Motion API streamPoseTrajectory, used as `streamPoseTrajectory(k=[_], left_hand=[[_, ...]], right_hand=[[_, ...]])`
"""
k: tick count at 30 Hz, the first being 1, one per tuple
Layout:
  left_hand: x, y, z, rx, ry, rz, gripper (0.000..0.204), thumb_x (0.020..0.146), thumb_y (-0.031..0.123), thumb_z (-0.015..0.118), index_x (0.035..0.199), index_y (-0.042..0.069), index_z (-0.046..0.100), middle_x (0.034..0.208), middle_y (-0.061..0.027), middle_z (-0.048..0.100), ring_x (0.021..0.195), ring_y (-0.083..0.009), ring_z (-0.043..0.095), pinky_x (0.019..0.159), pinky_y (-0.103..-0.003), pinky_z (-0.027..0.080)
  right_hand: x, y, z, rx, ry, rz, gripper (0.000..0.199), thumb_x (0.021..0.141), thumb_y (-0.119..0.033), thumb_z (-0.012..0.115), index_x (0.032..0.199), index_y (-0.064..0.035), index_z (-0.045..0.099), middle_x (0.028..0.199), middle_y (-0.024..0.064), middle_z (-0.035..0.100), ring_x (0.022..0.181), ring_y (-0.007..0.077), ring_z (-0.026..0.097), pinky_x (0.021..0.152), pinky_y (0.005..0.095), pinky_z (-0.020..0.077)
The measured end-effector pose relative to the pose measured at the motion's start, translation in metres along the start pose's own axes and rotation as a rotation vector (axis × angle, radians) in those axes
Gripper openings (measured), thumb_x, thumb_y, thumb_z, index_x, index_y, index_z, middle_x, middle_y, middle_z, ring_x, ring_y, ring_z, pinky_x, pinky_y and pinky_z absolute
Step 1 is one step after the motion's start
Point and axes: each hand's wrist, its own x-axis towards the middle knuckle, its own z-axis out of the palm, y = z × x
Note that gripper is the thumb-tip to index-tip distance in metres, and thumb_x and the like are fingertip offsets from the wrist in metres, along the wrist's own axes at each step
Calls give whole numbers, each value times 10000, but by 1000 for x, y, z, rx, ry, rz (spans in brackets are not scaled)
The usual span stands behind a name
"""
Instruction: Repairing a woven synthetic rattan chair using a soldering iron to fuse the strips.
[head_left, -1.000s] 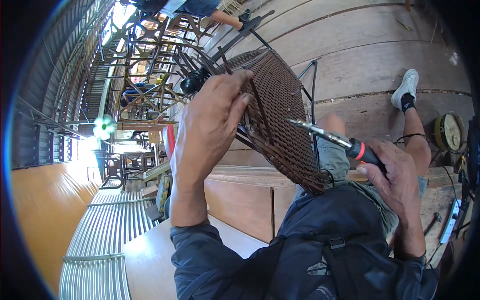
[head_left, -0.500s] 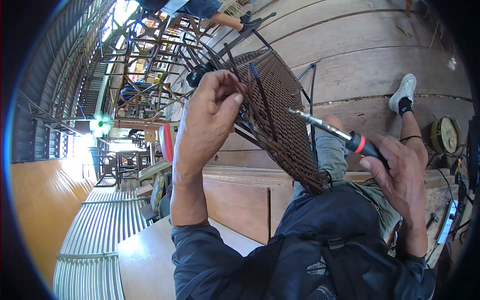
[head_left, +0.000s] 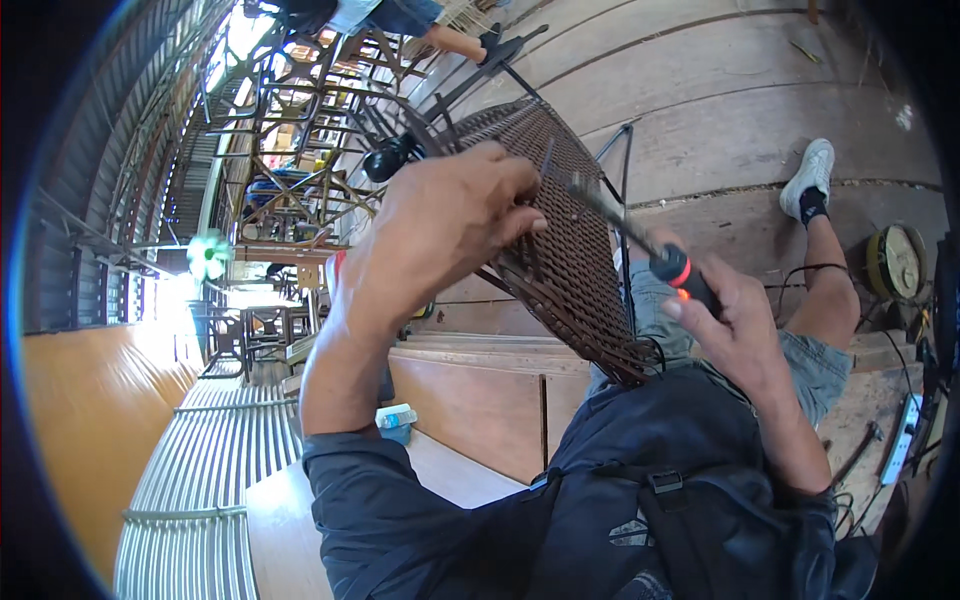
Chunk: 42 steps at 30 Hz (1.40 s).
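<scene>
A dark brown woven rattan panel on a black metal chair frame rests tilted against my lap. My left hand grips its upper edge, fingers closed over the weave and loose strand ends. My right hand holds a screwdriver with a black and orange handle. Its metal shaft points up and left, with the tip at the weave close to my left fingertips.
Stacked metal chair frames stand at the upper left. A wooden bench lies below, with a small bottle beside it. A round gauge-like object and a power strip sit at right. Another person's legs show at the top.
My left hand has slid right along the panel's top edge. The screwdriver has swung up, its tip now nearer my left fingers.
</scene>
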Motion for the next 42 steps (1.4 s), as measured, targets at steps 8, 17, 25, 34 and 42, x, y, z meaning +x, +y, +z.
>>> streamPoseTrajectory(k=[8,17,25,34,42], left_hand=[[-1,-21,-28,5,-204,170,107,826,71,621,926,37,644,919,-90,591,820,-262,624,705,-363,501],[-14,-13,-41,164,96,115,140,846,71,614,985,55,628,918,-113,589,784,-293,627,672,-390,506],[-32,-17,0,166,197,-107,93,873,148,574,878,55,572,758,-142,601,688,-358,621,605,-438,495],[-7,-6,0,164,171,-188,185,905,216,572,964,42,597,857,-183,609,779,-368,620,690,-444,486],[-2,-16,3,33,150,-212,159,894,163,573,972,27,603,823,-199,612,744,-348,621,684,-424,484]], right_hand=[[-19,-17,-24,-477,-96,-26,319,825,-241,671,1027,-8,591,811,175,599,744,378,613,660,412,482],[-14,-58,-22,-542,-154,-44,353,817,-124,656,1136,-18,547,850,176,578,762,374,607,667,444,474],[-26,-50,-37,-481,-55,-40,340,804,-120,667,1111,-2,578,917,193,614,826,376,618,721,406,488],[-30,-59,-42,-485,-58,35,327,789,-124,683,1081,-3,597,858,185,600,761,366,605,686,404,471],[-25,-69,-41,-506,-83,26,344,779,-140,701,1078,-1,601,826,174,594,716,352,601,648,399,463]])
